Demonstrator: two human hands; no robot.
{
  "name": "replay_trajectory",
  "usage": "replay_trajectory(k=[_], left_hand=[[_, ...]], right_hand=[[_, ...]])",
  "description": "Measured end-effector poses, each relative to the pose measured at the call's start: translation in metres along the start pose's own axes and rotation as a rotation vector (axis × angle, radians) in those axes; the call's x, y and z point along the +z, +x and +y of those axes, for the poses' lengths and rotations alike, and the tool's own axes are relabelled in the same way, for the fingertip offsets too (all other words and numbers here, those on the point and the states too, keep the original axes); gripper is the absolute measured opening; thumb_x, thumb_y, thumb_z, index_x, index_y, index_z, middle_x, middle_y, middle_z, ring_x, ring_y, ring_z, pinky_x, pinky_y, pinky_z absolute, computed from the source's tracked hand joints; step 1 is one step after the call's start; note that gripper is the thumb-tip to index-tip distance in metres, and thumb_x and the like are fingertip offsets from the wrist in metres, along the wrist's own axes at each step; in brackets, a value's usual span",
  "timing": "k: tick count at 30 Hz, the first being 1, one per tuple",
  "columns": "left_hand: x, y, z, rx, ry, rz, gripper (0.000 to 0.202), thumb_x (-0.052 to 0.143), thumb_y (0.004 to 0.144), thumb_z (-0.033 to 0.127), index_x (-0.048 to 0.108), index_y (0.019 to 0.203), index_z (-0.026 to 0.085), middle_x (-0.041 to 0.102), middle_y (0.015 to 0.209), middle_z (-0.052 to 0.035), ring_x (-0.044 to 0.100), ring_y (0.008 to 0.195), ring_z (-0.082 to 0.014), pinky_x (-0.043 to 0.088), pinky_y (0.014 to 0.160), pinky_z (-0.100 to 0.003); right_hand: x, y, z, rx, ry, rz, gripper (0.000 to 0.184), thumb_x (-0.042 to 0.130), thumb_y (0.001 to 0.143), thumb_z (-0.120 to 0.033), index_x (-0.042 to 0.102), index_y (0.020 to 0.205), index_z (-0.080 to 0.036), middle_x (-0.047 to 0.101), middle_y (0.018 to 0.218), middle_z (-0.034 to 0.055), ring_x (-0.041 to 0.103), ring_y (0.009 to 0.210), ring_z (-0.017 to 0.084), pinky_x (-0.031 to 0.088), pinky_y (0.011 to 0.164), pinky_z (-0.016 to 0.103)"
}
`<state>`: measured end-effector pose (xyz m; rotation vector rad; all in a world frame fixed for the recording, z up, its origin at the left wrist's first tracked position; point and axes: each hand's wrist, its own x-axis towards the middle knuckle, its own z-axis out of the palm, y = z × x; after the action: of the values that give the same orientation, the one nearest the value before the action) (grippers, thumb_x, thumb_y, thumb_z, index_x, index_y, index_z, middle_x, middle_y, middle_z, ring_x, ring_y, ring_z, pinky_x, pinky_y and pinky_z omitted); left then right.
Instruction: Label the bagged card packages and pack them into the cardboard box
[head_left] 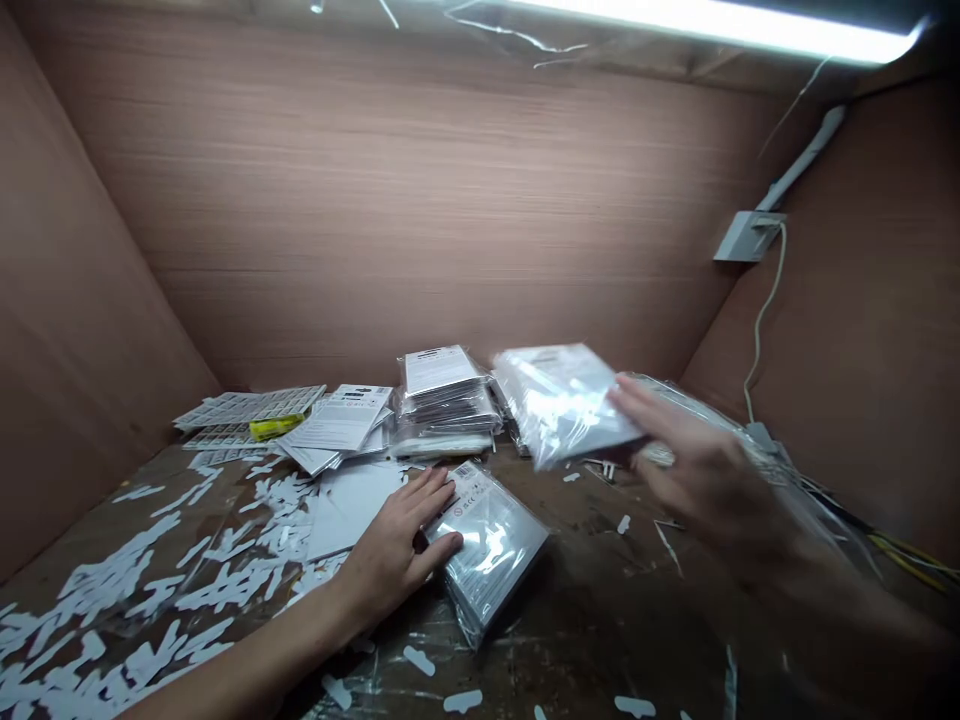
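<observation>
My left hand (409, 540) lies with its fingers apart against the left side of a stack of clear plastic packets (495, 545), its thumb resting on top. White printed cards show through the film. My right hand (690, 450), smeared by motion, pinches the right edge of a plastic-wrapped packet (566, 400), held tilted above the table. A taller stack of bagged cards (442, 385) stands behind my left hand, left of the lifted packet. Loose printed cards (341, 420) lie fanned to its left, and a plain white sheet (349, 505) is partly behind my left hand.
Many white paper cut-outs (112, 590) litter the left of the table. White grid-like sheets (247, 408) and a yellow packet (275, 427) lie at the back left. Clear plastic bags (757, 455) and cables lie right. A socket box (750, 236) hangs on the wall.
</observation>
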<state>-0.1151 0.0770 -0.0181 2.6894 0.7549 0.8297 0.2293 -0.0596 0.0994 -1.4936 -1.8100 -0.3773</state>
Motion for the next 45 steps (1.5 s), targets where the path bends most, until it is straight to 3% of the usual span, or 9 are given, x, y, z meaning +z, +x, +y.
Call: replay_trajectory(k=[3,10,15,19,23,27,39,42,45], left_hand=[[-0.002,0.002,0.003,-0.042,-0.030,-0.019,0.056,0.064,0.100,0.047,0.062,0.149,0.019,0.056,0.159,-0.0155,0.055,0.147,-0.0365,0.053,0.116,-0.061],[-0.005,0.003,0.004,-0.030,-0.072,-0.026,0.053,0.065,0.100,0.042,0.063,0.147,0.019,0.059,0.157,-0.0171,0.061,0.141,-0.0357,0.055,0.113,-0.059],[-0.005,0.001,0.003,-0.035,-0.083,-0.012,0.053,0.068,0.097,0.041,0.064,0.145,0.020,0.060,0.156,-0.0160,0.061,0.140,-0.0359,0.054,0.114,-0.058],[-0.004,0.002,0.003,-0.074,-0.096,-0.041,0.054,0.066,0.098,0.043,0.063,0.147,0.021,0.059,0.158,-0.0146,0.060,0.142,-0.0352,0.052,0.116,-0.057],[-0.004,0.003,0.003,-0.087,-0.106,-0.073,0.053,0.063,0.100,0.046,0.062,0.148,0.023,0.056,0.160,-0.0130,0.057,0.145,-0.0349,0.050,0.118,-0.057],[-0.003,0.002,0.002,-0.072,-0.104,-0.069,0.053,0.062,0.101,0.045,0.060,0.149,0.023,0.056,0.161,-0.0121,0.055,0.146,-0.0338,0.050,0.119,-0.056],[-0.005,0.003,0.002,-0.061,-0.073,-0.098,0.052,0.059,0.103,0.045,0.058,0.151,0.025,0.055,0.162,-0.0110,0.055,0.147,-0.0332,0.049,0.120,-0.057],[-0.004,0.003,0.002,-0.050,-0.066,-0.103,0.052,0.058,0.104,0.045,0.056,0.152,0.025,0.054,0.163,-0.0108,0.054,0.148,-0.0323,0.049,0.120,-0.056],[-0.003,0.003,0.001,-0.024,-0.061,-0.086,0.052,0.059,0.104,0.044,0.057,0.151,0.023,0.055,0.161,-0.0123,0.055,0.147,-0.0320,0.050,0.120,-0.055]], right_hand=[[-0.007,0.052,0.030,0.052,-0.142,-0.025,0.063,0.075,0.092,-0.034,0.061,0.152,-0.020,0.053,0.162,0.0109,0.054,0.146,0.042,0.045,0.125,0.058],[0.073,0.117,0.084,0.130,-0.195,-0.346,0.055,0.076,0.091,-0.030,0.068,0.142,-0.011,0.061,0.153,0.0211,0.058,0.144,0.037,0.045,0.122,0.050],[0.070,0.101,0.059,0.114,-0.189,-0.281,0.071,0.074,0.094,-0.037,0.052,0.157,-0.013,0.038,0.169,0.0245,0.031,0.156,0.052,0.028,0.121,0.079],[0.080,0.063,0.009,-0.015,-0.031,-0.409,0.036,0.056,0.106,-0.039,0.072,0.135,-0.024,0.071,0.139,0.0120,0.065,0.130,0.032,0.053,0.113,0.054],[0.112,0.029,-0.019,-0.193,0.222,-0.599,0.037,0.054,0.106,-0.027,0.072,0.139,-0.026,0.065,0.149,0.0099,0.061,0.135,0.030,0.052,0.115,0.047],[0.131,0.021,-0.016,-0.142,0.267,-0.622,0.027,0.056,0.104,-0.024,0.082,0.111,-0.024,0.079,0.112,0.0084,0.074,0.103,0.027,0.059,0.097,0.038],[0.091,0.030,0.015,0.044,-0.039,-0.890,0.021,0.057,0.090,-0.004,0.075,0.088,-0.016,0.077,0.094,0.0125,0.072,0.085,0.026,0.056,0.082,0.035],[0.075,0.029,0.010,0.103,-0.191,-0.823,0.041,0.045,0.087,0.008,0.076,0.109,-0.006,0.074,0.121,0.0260,0.069,0.117,0.037,0.051,0.103,0.052],[0.071,0.022,-0.026,-0.141,-0.013,-0.782,0.049,0.045,0.100,-0.002,0.067,0.140,-0.019,0.058,0.158,0.0119,0.045,0.153,0.029,0.032,0.127,0.052]])
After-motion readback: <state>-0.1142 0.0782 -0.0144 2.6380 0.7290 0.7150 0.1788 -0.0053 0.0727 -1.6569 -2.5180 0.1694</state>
